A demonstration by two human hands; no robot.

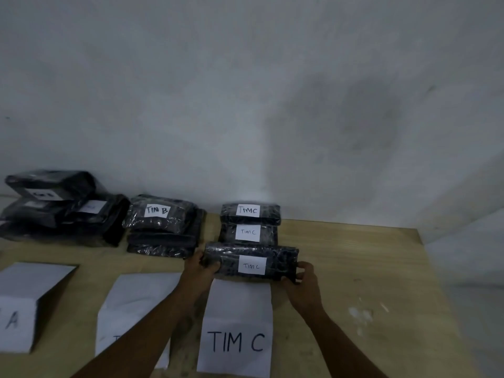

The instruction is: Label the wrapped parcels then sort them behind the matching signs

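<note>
Parcel (251, 264) in left hand (200, 266) and right hand (301, 279), behind sign (236, 342)

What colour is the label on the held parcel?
White label on the black parcel; head view.

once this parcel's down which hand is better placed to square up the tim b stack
Left, probably. The left hand grips the left end of the TIM C parcel, right beside the TIM B stack. The right hand grips the far end, with the parcel between.
</note>
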